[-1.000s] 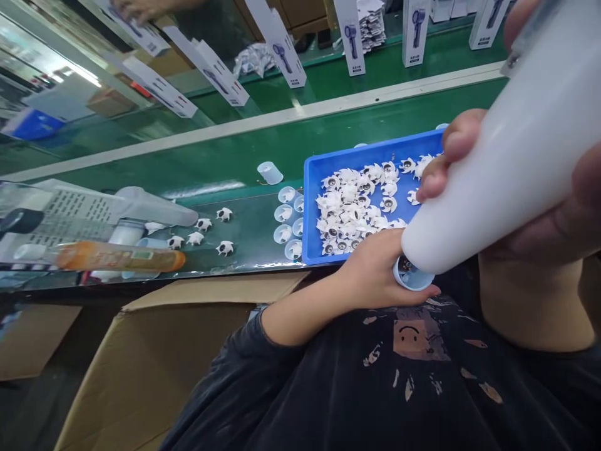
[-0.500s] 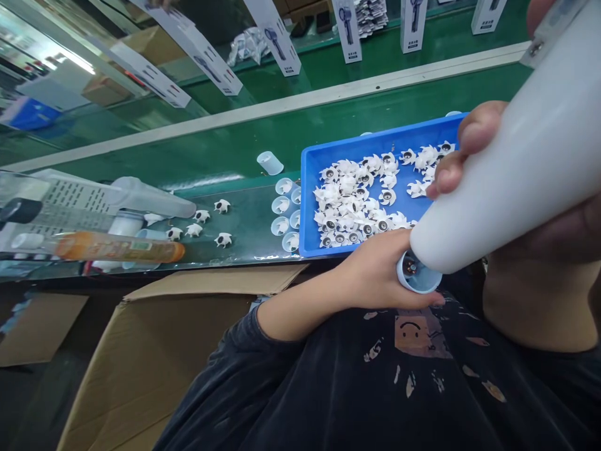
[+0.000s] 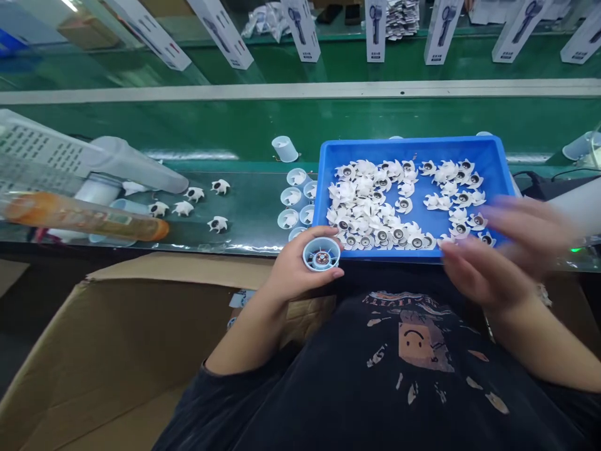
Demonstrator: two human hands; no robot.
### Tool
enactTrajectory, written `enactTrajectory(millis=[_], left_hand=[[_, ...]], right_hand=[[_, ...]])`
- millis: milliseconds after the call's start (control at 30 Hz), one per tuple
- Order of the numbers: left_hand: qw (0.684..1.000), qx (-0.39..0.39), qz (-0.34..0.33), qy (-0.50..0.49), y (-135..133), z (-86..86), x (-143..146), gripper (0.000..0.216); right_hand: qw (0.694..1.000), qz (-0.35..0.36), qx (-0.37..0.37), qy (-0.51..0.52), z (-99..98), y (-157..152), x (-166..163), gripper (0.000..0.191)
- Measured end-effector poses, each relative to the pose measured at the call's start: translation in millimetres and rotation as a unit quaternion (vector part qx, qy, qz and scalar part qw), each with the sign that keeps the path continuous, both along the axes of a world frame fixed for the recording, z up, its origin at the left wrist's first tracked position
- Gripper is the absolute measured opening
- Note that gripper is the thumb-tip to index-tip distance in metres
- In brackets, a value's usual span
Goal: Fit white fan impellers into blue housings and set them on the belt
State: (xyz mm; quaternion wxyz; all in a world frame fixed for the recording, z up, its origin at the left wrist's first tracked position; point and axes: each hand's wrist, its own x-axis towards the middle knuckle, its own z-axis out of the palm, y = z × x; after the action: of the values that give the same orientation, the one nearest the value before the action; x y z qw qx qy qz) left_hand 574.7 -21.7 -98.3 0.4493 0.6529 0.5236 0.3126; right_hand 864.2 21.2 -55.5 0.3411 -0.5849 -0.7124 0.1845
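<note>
My left hand is wrapped round a light blue fan housing, its open end facing up. A small round motor with a coppery middle sits inside, held by thin ribs. My right hand, smeared by motion, is over the right end of the blue tray, fingers apart and nothing visible in them. Many white fan impellers with dark hubs lie in that tray. Beyond my right hand, the white cylindrical bottle is partly cut off by the frame's edge.
Several light blue housings stand left of the tray, and another lies behind them. Loose impellers lie further left, near an orange-labelled bottle. A cardboard box is below the bench edge. White product boxes line the back.
My right hand has let go of the large white bottle, now at the right edge. My left hand has moved left with the housing, now tipped upright. The view has turned and levelled.
</note>
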Motion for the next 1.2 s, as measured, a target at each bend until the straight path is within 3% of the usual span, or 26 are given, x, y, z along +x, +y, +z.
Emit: enactTrajectory(millis=[67,133,200,300,433,567,667,733,833,867,933,1000,1100,1200], left_hand=[[1.0,0.003,0.026,-0.001,-1,-3.2,3,0.063],[0.999,0.013,0.042,0.009,-1,-4.7,6,0.066],[0.998,0.025,0.047,0.014,-1,-4.5,8,0.068],[0.996,0.072,0.043,0.025,-2,-2.6,8,0.059],[0.994,0.106,0.015,0.033,-3,-0.4,7,0.051],[0.995,0.095,-0.019,0.035,-7,-0.4,9,0.054],[0.991,0.117,-0.031,0.063,-7,-1.6,13,0.057],[0.987,0.135,-0.038,0.078,-5,-2.1,17,0.06],[0.978,0.176,-0.056,0.101,-1,-2.3,21,0.057],[0.973,0.196,-0.06,0.108,0,-2.5,22,0.055],[0.959,0.248,-0.063,0.122,0,-3.8,25,0.052],[0.939,0.311,-0.059,0.132,-2,-6.4,29,0.045],[0.911,0.381,-0.029,0.152,-8,-11.0,38,0.035],[0.905,0.394,0.003,0.163,-13,-9.1,44,0.034]], right_hand=[[0.982,0.113,-0.069,-0.131,-18.4,26,-24,0.01],[0.939,0.18,-0.148,-0.252,-38.9,55,-44,0.012],[0.902,0.186,-0.208,-0.328,-55.9,79,-59,0.012],[0.87,0.159,-0.256,-0.39,-68.6,97,-74,0.017],[0.865,0.127,-0.278,-0.398,-64.4,96,-80,0.016],[0.911,0.11,-0.263,-0.297,-45.5,83,-66,0.018],[0.932,0.162,-0.282,-0.162,-33.2,62,-50,0.03],[0.913,0.224,-0.34,0.01,-30.7,45,-43,0.037],[0.823,0.289,-0.398,0.285,-30.8,20,-41,0.043],[0.818,0.297,-0.379,0.313,-29.9,13,-43,0.041],[0.886,0.302,-0.259,0.238,-26.0,0,-49,0.028],[0.945,0.299,-0.087,0.098,-21.6,-9,-58,0.014],[0.95,0.302,0.069,-0.022,-22.9,-12,-70,0.003],[0.949,0.303,0.09,0.008,-34.6,-8,-75,0.0]])
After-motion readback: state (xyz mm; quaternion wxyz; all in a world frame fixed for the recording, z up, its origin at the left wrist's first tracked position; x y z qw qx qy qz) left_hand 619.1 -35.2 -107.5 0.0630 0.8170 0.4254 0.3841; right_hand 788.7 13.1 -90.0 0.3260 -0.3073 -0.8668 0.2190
